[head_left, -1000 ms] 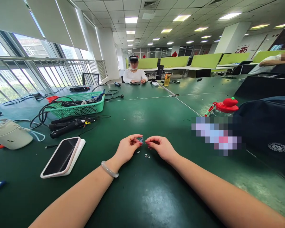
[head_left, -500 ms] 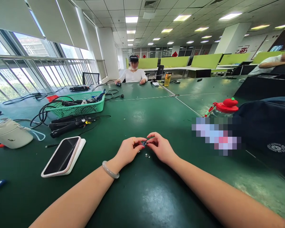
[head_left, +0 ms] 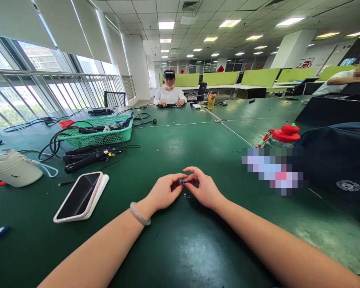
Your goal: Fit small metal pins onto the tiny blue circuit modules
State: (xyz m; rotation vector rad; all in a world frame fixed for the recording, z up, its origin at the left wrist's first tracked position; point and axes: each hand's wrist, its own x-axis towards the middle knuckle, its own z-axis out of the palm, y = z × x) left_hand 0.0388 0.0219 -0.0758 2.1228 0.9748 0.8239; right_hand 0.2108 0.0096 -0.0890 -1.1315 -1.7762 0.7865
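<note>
Pinching a board (head_left: 182, 182), both hands' fingers (head_left: 177, 176) (head_left: 193, 189) partly covering it; small part (head_left: 186, 196), phone (head_left: 79, 197) nearby

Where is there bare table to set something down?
Beyond the left hand and right hand, between the green basket and red-lidded bottle; also nearer, between the forearms. Crowded: left side, around basket, phone and cream mug; right side, around bottle and dark bag.

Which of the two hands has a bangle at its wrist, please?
The left hand: a pale bangle circles its wrist, while the right hand wears none.
</note>
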